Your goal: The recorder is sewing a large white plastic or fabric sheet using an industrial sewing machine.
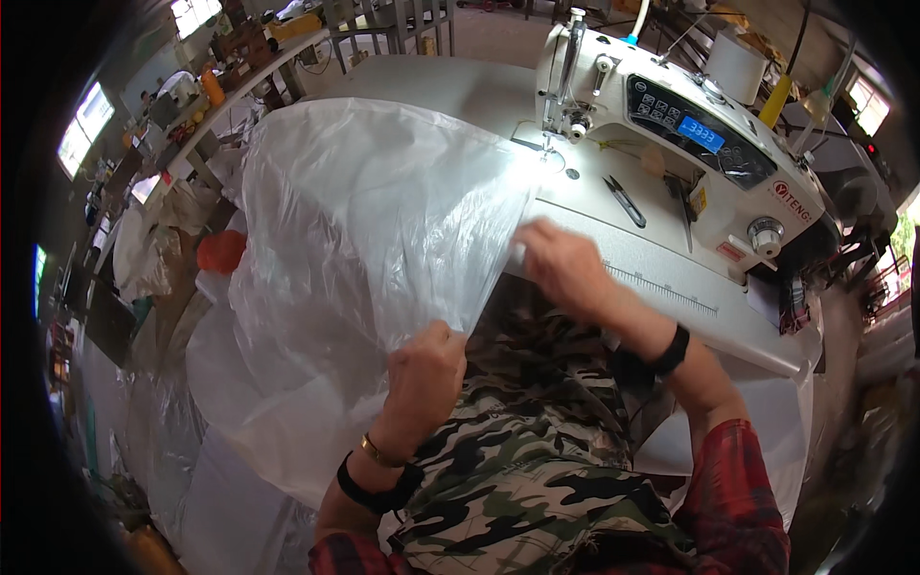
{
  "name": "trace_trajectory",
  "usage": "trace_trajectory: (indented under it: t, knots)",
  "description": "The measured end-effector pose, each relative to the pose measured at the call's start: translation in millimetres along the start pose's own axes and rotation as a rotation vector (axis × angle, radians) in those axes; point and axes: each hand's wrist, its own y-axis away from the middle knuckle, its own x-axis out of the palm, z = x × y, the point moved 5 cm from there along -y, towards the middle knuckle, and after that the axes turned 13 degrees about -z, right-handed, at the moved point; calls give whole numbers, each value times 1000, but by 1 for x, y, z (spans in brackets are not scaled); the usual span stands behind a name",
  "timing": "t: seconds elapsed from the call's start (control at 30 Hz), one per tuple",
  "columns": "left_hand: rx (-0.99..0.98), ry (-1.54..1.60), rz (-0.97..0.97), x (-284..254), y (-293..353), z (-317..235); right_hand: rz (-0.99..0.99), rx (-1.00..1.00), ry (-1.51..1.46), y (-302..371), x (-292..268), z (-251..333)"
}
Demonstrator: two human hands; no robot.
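"How is the left grip [426, 377] held?"

"Curled into a fist, knuckles up. The left forearm [347, 516] rises from the lower edge, leaning a little rightward, bare up to the red-and-black left sleeve [350, 558]."

"And the right grip [565, 265]?"

"Higher in view, farther out from the body. Its fingers [541, 244] bend inward and point left, slightly blurred; I can't tell whether the tips meet."

"Its arm?"

"The right forearm [707, 385] slants up and leftward from the right sleeve [736, 489], checked like the other."

"Are the two grips touching?"

"No, apart."
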Motion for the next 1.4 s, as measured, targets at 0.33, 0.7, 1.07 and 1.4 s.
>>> trace_trajectory:
  t: [0.33,0.7,1.07,1.4]
  knots:
    - [185,-114,38,-13,12,-33,235,-195,150,-51,20,-75]
    - [112,9,-14,-2,28,-1,245,-159,217,-54,26,-69]
    - [139,253,53,41,21,-23,69,150,274,-38,22,-80]
    - [222,242,106,48,1,-35,57,206,212,-23,18,-93]
